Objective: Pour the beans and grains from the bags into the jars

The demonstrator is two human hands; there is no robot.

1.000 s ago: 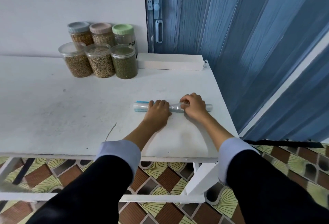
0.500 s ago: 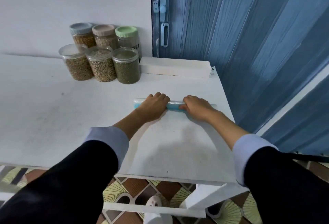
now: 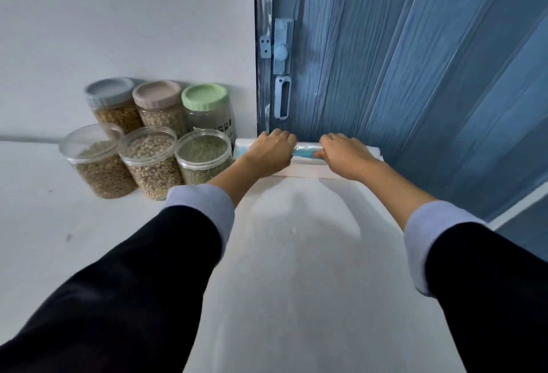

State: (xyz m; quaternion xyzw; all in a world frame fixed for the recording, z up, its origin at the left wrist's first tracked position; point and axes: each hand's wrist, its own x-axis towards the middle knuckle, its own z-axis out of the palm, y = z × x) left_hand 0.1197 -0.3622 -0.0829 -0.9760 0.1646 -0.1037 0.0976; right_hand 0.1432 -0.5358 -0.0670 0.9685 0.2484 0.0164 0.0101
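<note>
The rolled bag (image 3: 305, 151) lies crosswise at the far right of the table (image 3: 296, 254), on the white box (image 3: 299, 169) against the door (image 3: 415, 76). The left hand (image 3: 268, 154) and right hand (image 3: 345, 159) grip it with curled fingers, one toward each end, probably to keep the roll tight while setting it aside. The jars (image 3: 148, 141) stand just left, three lidded behind three open, all holding contents.

A white table (image 3: 59, 254) stands against a pale wall (image 3: 118, 31) beside a blue folding door (image 3: 415, 76)
</note>
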